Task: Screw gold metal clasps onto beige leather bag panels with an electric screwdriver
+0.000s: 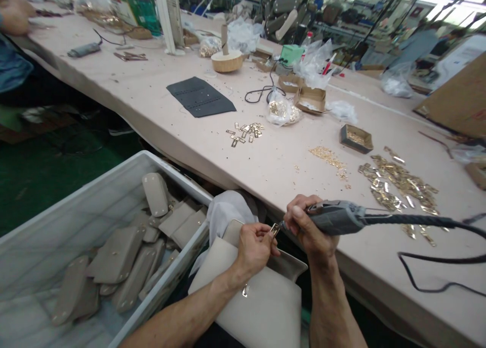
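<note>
My left hand point(255, 247) is closed in a pinch on a small gold metal clasp point(274, 230), held over a beige leather bag point(261, 297) that rests on my lap. My right hand point(308, 227) is wrapped round a grey electric screwdriver point(336, 217), whose tip touches the clasp. A black cable point(425, 221) runs from the tool off to the right. Both hands sit just below the near edge of the pink worktable point(288, 160).
A white bin point(114, 178) of beige leather pieces point(125, 257) stands at the left. On the table lie gold metal plates point(398, 186), small clasps point(246, 131), loose screws point(329, 158), a small tray point(356, 138), a dark leather panel point(200, 97) and cardboard boxes point(310, 99). Another person's hand point(13, 11) shows at top left.
</note>
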Action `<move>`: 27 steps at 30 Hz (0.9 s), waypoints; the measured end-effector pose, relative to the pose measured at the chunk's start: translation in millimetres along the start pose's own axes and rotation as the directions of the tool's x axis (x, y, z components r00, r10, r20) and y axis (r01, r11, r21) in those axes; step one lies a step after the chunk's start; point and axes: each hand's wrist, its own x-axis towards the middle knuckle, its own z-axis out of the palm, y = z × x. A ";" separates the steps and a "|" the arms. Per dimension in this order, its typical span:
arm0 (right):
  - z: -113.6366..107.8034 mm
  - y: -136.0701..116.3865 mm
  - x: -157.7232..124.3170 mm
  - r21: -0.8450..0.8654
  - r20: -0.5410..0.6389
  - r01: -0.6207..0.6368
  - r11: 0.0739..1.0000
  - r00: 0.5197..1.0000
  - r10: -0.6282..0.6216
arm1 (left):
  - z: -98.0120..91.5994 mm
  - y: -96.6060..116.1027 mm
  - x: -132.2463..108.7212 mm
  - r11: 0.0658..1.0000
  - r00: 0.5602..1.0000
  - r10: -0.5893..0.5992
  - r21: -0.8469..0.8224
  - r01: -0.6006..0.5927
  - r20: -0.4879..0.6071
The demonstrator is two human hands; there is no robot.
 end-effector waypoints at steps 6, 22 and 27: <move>-1.4 3.9 2.2 0.034 0.108 -0.103 0.994 0.989 0.098 | -4.3 -1.9 2.0 0.998 0.999 -0.010 0.070 0.008 0.036; -144.9 -7.0 141.4 0.263 -0.621 0.196 0.945 0.784 0.010 | -6.3 2.2 3.1 1.000 0.997 0.000 0.000 0.000 0.083; -183.4 35.8 164.1 0.323 -0.695 0.140 0.936 0.706 0.134 | -8.4 -8.5 8.5 1.000 0.995 0.019 0.003 -0.019 0.097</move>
